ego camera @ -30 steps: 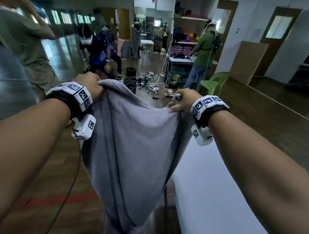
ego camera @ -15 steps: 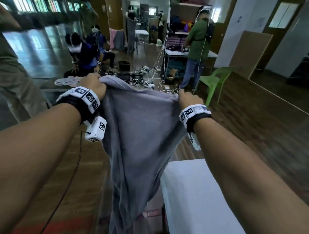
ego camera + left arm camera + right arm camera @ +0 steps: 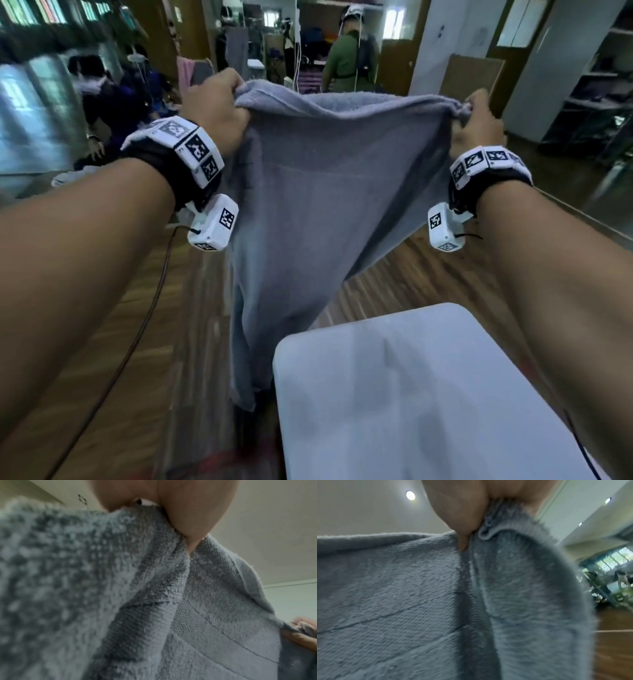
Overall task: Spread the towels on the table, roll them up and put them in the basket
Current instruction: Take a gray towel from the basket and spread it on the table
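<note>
The fingers of the left hand (image 3: 219, 102) bunch one top corner of the grey towel (image 3: 325, 192); the right hand (image 3: 474, 123) pinches the opposite corner. The top edge runs taut and level between them, and the towel hangs in mid-air, its long axis dropping straight down. The white worktop (image 3: 428, 394) lies below and nearer the right hand, apparently not touching the towel's lower end.
</note>
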